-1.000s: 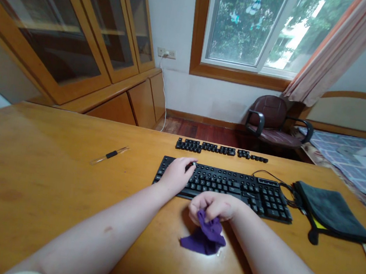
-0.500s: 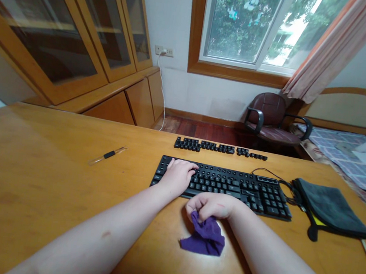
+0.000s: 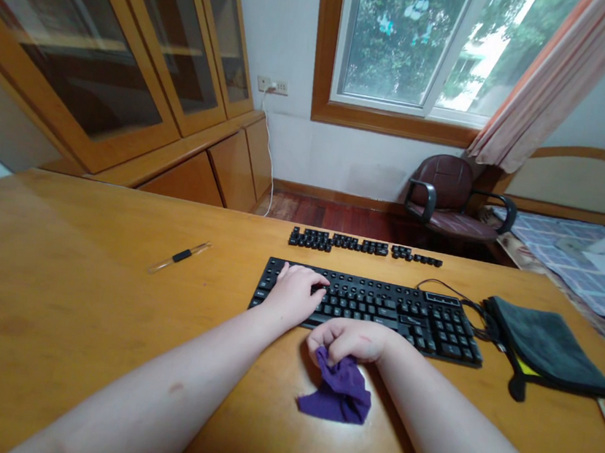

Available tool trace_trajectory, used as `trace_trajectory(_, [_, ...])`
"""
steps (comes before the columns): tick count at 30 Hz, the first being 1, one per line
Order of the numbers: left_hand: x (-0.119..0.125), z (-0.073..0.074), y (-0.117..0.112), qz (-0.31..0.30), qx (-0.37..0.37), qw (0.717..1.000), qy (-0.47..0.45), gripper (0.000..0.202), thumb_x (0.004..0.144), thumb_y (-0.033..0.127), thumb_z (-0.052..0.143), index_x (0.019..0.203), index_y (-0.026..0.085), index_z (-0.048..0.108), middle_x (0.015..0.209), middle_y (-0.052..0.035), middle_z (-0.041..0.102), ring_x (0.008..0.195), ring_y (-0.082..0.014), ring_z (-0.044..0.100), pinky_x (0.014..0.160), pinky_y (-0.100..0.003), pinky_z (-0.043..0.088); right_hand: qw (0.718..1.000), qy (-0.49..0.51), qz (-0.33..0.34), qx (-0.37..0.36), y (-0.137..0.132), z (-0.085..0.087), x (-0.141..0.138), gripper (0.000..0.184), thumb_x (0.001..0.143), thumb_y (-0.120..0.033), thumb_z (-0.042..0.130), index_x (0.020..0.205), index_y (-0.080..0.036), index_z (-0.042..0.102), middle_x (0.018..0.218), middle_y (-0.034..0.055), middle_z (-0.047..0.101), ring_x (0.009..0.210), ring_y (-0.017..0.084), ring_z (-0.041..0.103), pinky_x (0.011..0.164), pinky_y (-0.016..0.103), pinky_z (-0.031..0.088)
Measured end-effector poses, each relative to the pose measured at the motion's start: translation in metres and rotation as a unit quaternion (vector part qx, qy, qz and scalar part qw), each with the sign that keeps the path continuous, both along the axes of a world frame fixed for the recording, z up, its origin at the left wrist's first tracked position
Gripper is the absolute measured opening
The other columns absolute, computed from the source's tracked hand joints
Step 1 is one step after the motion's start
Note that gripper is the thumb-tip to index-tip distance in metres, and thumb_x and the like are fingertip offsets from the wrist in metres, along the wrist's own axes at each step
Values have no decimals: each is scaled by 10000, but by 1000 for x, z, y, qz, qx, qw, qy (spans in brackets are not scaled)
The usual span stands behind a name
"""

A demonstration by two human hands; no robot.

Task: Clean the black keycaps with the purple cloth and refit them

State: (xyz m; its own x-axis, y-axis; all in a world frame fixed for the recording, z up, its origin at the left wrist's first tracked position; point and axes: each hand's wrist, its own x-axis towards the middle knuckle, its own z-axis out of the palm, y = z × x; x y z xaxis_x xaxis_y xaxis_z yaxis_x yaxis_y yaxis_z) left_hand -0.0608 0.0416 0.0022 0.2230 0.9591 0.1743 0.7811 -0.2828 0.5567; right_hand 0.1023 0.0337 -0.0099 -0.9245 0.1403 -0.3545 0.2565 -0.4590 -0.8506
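Note:
Across the left part of a black keyboard (image 3: 380, 313) lies my left hand (image 3: 297, 292), palm down, thumb stretched to the right and apart from the fingers. It covers some of the keys, and I see nothing held in it. The top row of the keyboard shows small bare posts without caps. Just in front of the keyboard's near edge, my right hand (image 3: 350, 339) is closed on a crumpled purple cloth (image 3: 340, 393), which hangs down to the wooden desk. The fingertips inside the cloth are hidden.
Several loose black keycaps (image 3: 312, 239) are lined up behind the keyboard, near the desk's (image 3: 105, 305) far edge. A thin clear tool with a black grip (image 3: 182, 255) lies to the left. At right are a coiled cable (image 3: 476, 314) and a dark grey cloth (image 3: 547, 345).
My left thumb has shifted very slightly to the right. The right hand and the purple cloth stay where they were.

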Motion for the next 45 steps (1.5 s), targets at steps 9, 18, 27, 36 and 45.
trace_trajectory(9, [-1, 2, 1, 11, 5, 1000, -3, 188, 731, 261, 591, 875, 251, 711, 955, -40, 693, 983, -245, 558, 1041, -494, 258, 1000, -3, -6, -6, -1, 0, 0, 144, 542, -116, 559, 685, -109, 554, 549, -44, 559, 452, 65, 496, 418, 155, 365])
trace_trajectory(18, [-3, -3, 4, 7, -2, 1000, -7, 204, 780, 289, 552, 906, 283, 712, 975, -42, 705, 1000, -260, 573, 1056, -558, 181, 1000, 1, -12, -15, -1, -1, -1, 155, 540, -127, 589, 690, -107, 555, 553, -42, 561, 460, 67, 504, 437, 161, 385])
trace_trajectory(27, [-3, -4, 6, 14, -16, 1000, 5, 221, 799, 275, 528, 918, 280, 714, 992, -45, 704, 1011, -246, 571, 1065, -531, 183, 1000, 3, -16, -26, -2, -1, 0, 150, 548, -123, 588, 693, -108, 554, 569, -35, 577, 466, 67, 514, 430, 157, 393])
trace_trajectory(36, [-2, -3, 4, 13, -5, 1000, -11, 211, 792, 282, 541, 909, 271, 717, 990, -53, 701, 1008, -266, 563, 1046, -542, 202, 999, 3, -23, -29, -2, 0, -1, 158, 536, -104, 581, 692, -101, 563, 563, -28, 591, 453, 70, 515, 414, 156, 391])
trace_trajectory(45, [-1, 1, -1, -2, 27, 999, 39, 199, 785, 253, 562, 915, 272, 711, 950, -41, 692, 980, -237, 548, 1048, -513, 209, 999, 1, -30, -37, -2, 0, -1, 153, 524, -100, 581, 676, -102, 564, 546, -36, 581, 439, 70, 512, 403, 155, 392])
